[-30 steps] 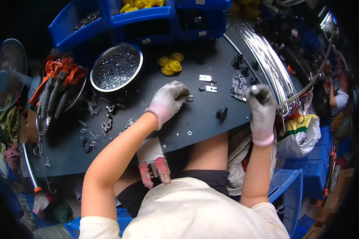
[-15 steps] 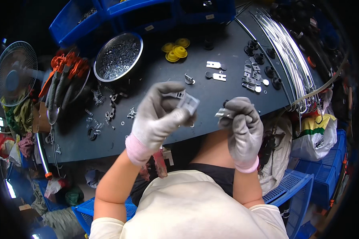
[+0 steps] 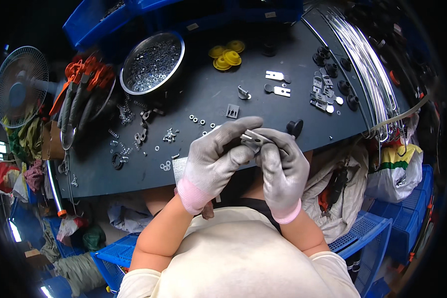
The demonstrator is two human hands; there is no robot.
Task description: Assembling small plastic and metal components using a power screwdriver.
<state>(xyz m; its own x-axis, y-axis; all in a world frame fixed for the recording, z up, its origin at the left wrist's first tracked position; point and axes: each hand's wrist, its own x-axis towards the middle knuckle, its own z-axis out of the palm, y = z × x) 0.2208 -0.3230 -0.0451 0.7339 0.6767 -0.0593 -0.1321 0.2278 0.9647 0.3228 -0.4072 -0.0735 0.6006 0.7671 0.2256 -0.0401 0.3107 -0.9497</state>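
Observation:
In front of my body both gloved hands meet over a small metal bracket (image 3: 254, 138) with a hole in it. My left hand (image 3: 215, 161) is closed on its left side, thumb and fingers pinching. My right hand (image 3: 284, 169) grips the other side, and the fingers hide much of the piece. Just beyond them a slotted grey metal plate (image 3: 232, 111) lies on the bench. Behind it is a small bent metal piece (image 3: 243, 93). To the right of my right fingers rests a black round knob-like part (image 3: 295, 127).
Left on the dark bench (image 3: 184, 107) are a steel bowl (image 3: 178, 69) of nuts, springs (image 3: 125, 114) and screws (image 3: 170, 135). Yellow caps (image 3: 227, 58), flat forked plates (image 3: 278, 76), clips (image 3: 323, 92) and long metal rods (image 3: 367, 64) lie farther off. Orange-handled tools (image 3: 87, 74) stand left.
My hands have come together on the bracket. The slotted plate from my left hand now lies on the bench, and a black round part shows beside my right hand. The view has shifted slightly.

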